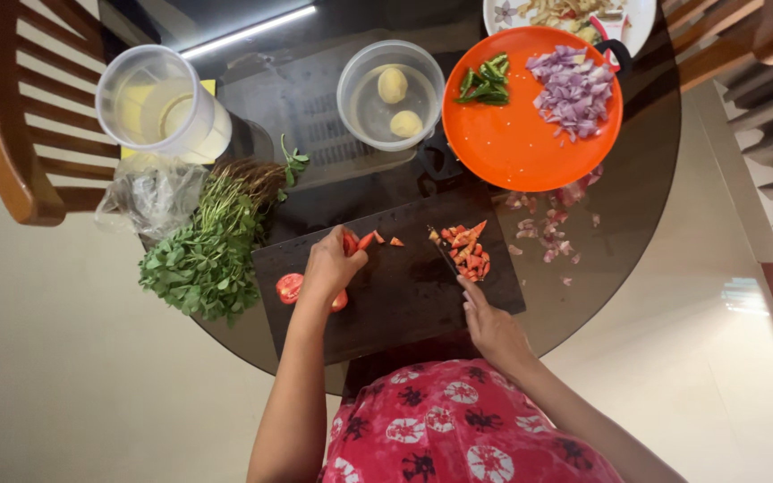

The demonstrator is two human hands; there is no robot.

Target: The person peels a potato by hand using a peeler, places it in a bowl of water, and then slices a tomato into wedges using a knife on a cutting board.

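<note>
Now, in the head view, the left hand is at the middle of the frame, its fingers closed on a piece of red tomato on the dark cutting board. A half tomato lies at the board's left edge, just beside this hand. The right hand is lower and to the right, holding a knife with fingers wrapped on the handle; the blade points up toward a small heap of chopped tomato.

At the upper left stands a clear plastic jug with pale liquid, and below it a crumpled transparent bag lies near a bunch of green leaves. At the upper middle a round clear container holds two pale round pieces. At the upper right an orange plate carries chopped purple onion and green chilli pieces.

The board's lower part is bare. The round glass table has open surface at its right edge, with some onion scraps near the board.
</note>
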